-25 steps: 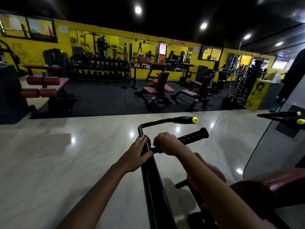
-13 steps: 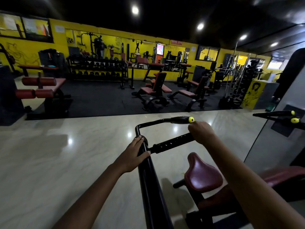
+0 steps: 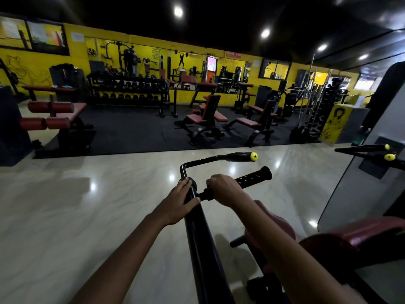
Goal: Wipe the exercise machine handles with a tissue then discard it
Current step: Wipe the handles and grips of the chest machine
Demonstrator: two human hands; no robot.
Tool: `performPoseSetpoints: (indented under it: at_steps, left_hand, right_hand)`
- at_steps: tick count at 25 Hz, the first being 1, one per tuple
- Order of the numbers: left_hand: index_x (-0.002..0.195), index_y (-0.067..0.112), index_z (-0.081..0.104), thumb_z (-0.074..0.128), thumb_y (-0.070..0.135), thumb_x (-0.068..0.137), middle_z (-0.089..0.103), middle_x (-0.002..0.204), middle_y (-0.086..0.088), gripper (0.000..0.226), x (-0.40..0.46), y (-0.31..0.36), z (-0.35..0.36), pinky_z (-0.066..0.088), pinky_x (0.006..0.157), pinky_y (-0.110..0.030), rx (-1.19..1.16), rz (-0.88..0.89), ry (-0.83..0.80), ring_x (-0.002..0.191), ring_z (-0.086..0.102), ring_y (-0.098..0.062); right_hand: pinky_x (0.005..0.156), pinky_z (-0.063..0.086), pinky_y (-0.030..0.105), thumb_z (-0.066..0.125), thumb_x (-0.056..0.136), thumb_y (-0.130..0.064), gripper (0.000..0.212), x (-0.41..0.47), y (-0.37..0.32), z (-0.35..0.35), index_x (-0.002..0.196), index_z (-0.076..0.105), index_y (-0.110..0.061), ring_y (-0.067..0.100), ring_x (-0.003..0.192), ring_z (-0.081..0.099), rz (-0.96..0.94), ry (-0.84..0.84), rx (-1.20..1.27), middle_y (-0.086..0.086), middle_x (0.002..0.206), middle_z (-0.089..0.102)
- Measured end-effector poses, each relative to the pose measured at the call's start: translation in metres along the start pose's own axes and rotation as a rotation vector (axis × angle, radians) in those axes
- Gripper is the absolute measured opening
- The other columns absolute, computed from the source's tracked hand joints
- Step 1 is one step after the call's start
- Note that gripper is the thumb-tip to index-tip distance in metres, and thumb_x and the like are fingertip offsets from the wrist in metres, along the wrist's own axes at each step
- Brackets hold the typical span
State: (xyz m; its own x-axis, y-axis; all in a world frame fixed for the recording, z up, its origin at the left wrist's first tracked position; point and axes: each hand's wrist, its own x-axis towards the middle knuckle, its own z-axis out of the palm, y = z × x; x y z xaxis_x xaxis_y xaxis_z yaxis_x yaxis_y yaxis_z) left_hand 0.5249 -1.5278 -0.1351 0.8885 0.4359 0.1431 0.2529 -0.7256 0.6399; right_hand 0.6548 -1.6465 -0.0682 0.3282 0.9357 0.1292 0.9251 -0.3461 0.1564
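The right hand (image 3: 221,189) has slid back from the far end of the lower black handle (image 3: 252,178) to its near end, fingers curled around it; a wiping pass, I'd judge, though the tissue is hidden. The left hand (image 3: 177,204) grips the machine's upright bar (image 3: 197,233). The yellow-capped upper handle (image 3: 238,155) waits. Glossy marble floor (image 3: 87,216), yellow-walled gym beyond.
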Motion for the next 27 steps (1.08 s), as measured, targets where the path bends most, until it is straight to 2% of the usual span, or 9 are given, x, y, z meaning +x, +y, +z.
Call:
performPoseSetpoints:
  at_steps: [5, 11, 13, 15, 17, 19, 21, 24, 27]
  left_hand:
    - [0.152, 0.016, 0.016, 0.045, 0.048, 0.095, 0.005, 0.16, 0.004, 0.071, 0.002, -0.001, 0.0, 0.015, 0.119, -0.035, 0.006, 0.016, 0.005, 0.147, 0.004, -0.01]
    - [0.152, 0.015, 0.016, 0.045, 0.049, 0.095, 0.004, 0.16, 0.005, 0.072, 0.002, -0.001, 0.0, 0.013, 0.119, -0.034, 0.041, 0.015, 0.003, 0.147, 0.004, -0.01]
    - [0.152, 0.015, 0.015, 0.044, 0.05, 0.095, 0.002, 0.16, 0.005, 0.073, 0.002, 0.0, -0.001, 0.013, 0.12, -0.035, 0.043, 0.01, -0.013, 0.147, 0.003, -0.009]
    - [0.152, 0.015, 0.014, 0.043, 0.05, 0.095, 0.002, 0.16, 0.004, 0.073, 0.001, 0.0, -0.001, 0.012, 0.12, -0.034, 0.046, 0.012, -0.014, 0.147, 0.003, -0.01]
    - [0.152, 0.014, 0.014, 0.043, 0.051, 0.096, 0.001, 0.161, 0.003, 0.073, 0.001, 0.0, -0.001, 0.012, 0.12, -0.035, 0.055, 0.012, -0.016, 0.147, 0.003, -0.01]
    - [0.152, 0.013, 0.014, 0.043, 0.051, 0.095, 0.001, 0.161, 0.003, 0.074, 0.001, 0.0, -0.001, 0.012, 0.12, -0.035, 0.052, 0.008, -0.021, 0.147, 0.002, -0.01]
    - [0.152, 0.014, 0.014, 0.042, 0.052, 0.095, 0.0, 0.161, 0.004, 0.074, 0.0, 0.001, -0.001, 0.012, 0.12, -0.035, 0.05, 0.004, -0.025, 0.147, 0.002, -0.01]
    - [0.152, 0.014, 0.014, 0.042, 0.051, 0.096, 0.0, 0.16, 0.004, 0.073, 0.001, 0.002, -0.002, 0.012, 0.12, -0.035, 0.051, 0.003, -0.024, 0.147, 0.002, -0.01]
    - [0.152, 0.014, 0.014, 0.042, 0.051, 0.095, 0.001, 0.16, 0.004, 0.073, 0.001, 0.003, -0.002, 0.012, 0.12, -0.035, 0.045, 0.007, -0.022, 0.147, 0.002, -0.01]
  right_hand:
    - [0.067, 0.049, 0.039, 0.057, 0.084, -0.007, 0.017, -0.013, 0.009, 0.016, 0.091, 0.07, -0.014, 0.023, 0.081, 0.055, -0.149, 0.214, 0.087, 0.002, 0.083, 0.067]
    - [0.049, 0.045, 0.034, 0.044, 0.08, -0.007, 0.021, -0.037, 0.029, 0.019, 0.082, 0.064, -0.011, 0.023, 0.071, 0.052, -0.211, 0.372, 0.091, 0.004, 0.083, 0.055]
    - [0.051, 0.045, 0.034, 0.035, 0.08, -0.015, 0.027, -0.043, 0.05, 0.015, 0.077, 0.062, -0.011, 0.023, 0.068, 0.053, -0.149, 0.439, 0.101, 0.004, 0.08, 0.054]
    - [0.052, 0.046, 0.037, 0.038, 0.08, -0.016, 0.022, -0.052, 0.075, 0.014, 0.075, 0.058, -0.011, 0.025, 0.065, 0.052, -0.06, 0.49, 0.104, 0.005, 0.078, 0.053]
    - [0.05, 0.046, 0.039, 0.051, 0.076, -0.002, 0.006, -0.061, 0.096, 0.013, 0.076, 0.056, -0.007, 0.03, 0.064, 0.052, 0.078, 0.528, 0.14, 0.008, 0.079, 0.052]
    - [0.048, 0.046, 0.039, 0.062, 0.071, 0.009, 0.015, -0.065, 0.106, 0.016, 0.078, 0.055, -0.003, 0.032, 0.063, 0.052, 0.246, 0.557, 0.162, 0.012, 0.08, 0.052]
    - [0.047, 0.046, 0.039, 0.065, 0.069, 0.011, 0.017, -0.063, 0.102, 0.018, 0.076, 0.055, -0.001, 0.032, 0.06, 0.05, 0.348, 0.589, 0.201, 0.013, 0.079, 0.052]
    - [0.045, 0.044, 0.035, 0.066, 0.069, 0.008, 0.018, -0.056, 0.074, 0.02, 0.076, 0.052, -0.002, 0.029, 0.056, 0.048, 0.272, 0.606, 0.246, 0.011, 0.078, 0.05]
    - [0.043, 0.04, 0.029, 0.064, 0.067, 0.01, 0.021, -0.048, 0.037, 0.03, 0.077, 0.051, -0.004, 0.02, 0.055, 0.045, 0.07, 0.552, 0.271, 0.008, 0.078, 0.049]
